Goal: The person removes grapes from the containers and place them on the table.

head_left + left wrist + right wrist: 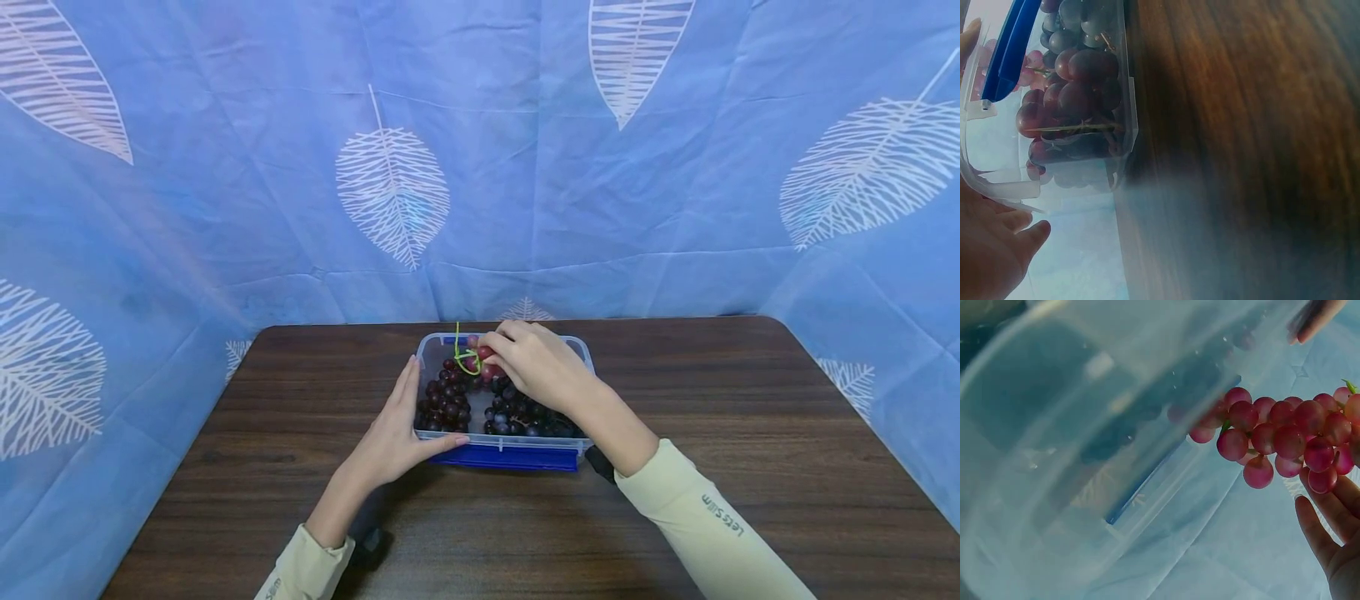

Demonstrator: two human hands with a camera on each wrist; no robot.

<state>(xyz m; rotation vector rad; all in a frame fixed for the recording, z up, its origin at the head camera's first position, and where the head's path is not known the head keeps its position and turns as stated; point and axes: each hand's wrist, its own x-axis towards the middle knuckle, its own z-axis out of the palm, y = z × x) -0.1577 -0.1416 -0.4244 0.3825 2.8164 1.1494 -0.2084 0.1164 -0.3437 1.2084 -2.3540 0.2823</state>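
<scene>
A clear plastic container [480, 437] with blue side latches stands on the table. My left hand [393, 435] rests at its front left corner, fingers straight along the left wall and thumb along the front rim. Inside, dark red grapes [447, 402] lie on the left and black grapes [512, 414] on the right. My right hand [542, 360] holds a bunch of pink-red grapes [486, 353] over the back part. A bright green stem [467, 360] stands up from this bunch. In the right wrist view, the bunch [1288, 437] overlaps the container's edge, with fingers beneath it.
The dark wooden table [300, 400] reaches out on both sides of the container. Behind it hangs a blue cloth [495, 183] with white leaf prints. A blue latch flap [517, 457] sticks out from the container's front.
</scene>
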